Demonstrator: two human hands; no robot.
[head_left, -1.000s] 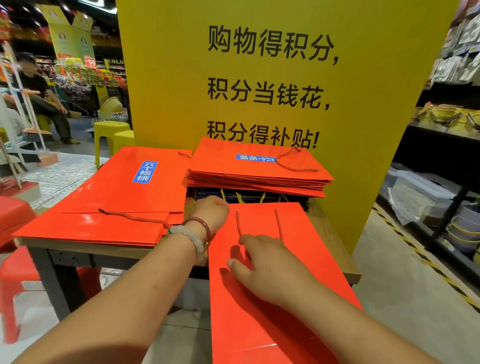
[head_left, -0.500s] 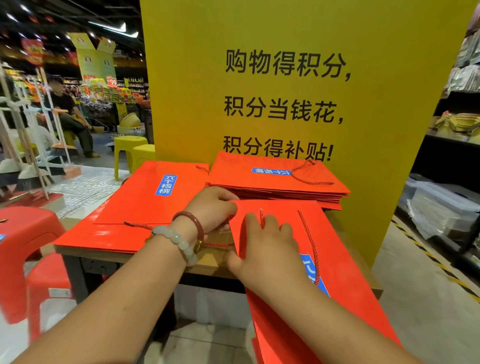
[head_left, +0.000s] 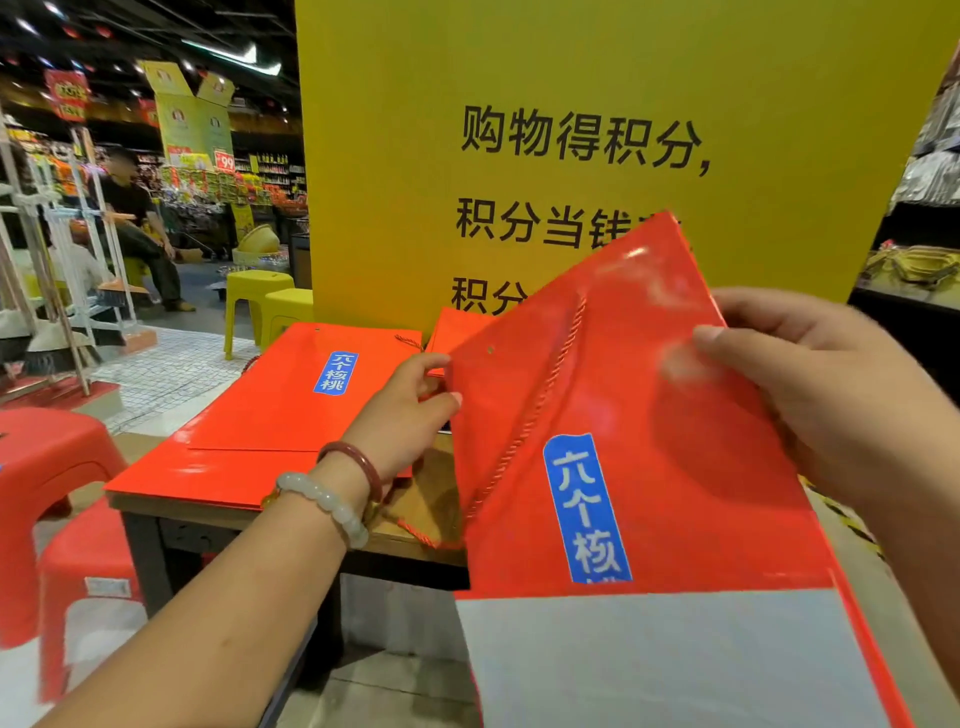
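Red paper bag (head_left: 623, 415) lifted; left hand (head_left: 402, 421) fingers pinch edge, right hand (head_left: 831, 410) fingers grip opposite side.

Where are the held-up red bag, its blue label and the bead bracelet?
Red bag (head_left: 623, 405), head view: its glossy front.
Blue label (head_left: 587, 509), head view: its middle.
Bead bracelet (head_left: 322, 499), head view: a pale bead.

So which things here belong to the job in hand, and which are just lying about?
In the job:
red paper bag, held up by left hand and right hand
stack of flat red bags on the table

Lying about:
red stools
yellow stools
yellow sign
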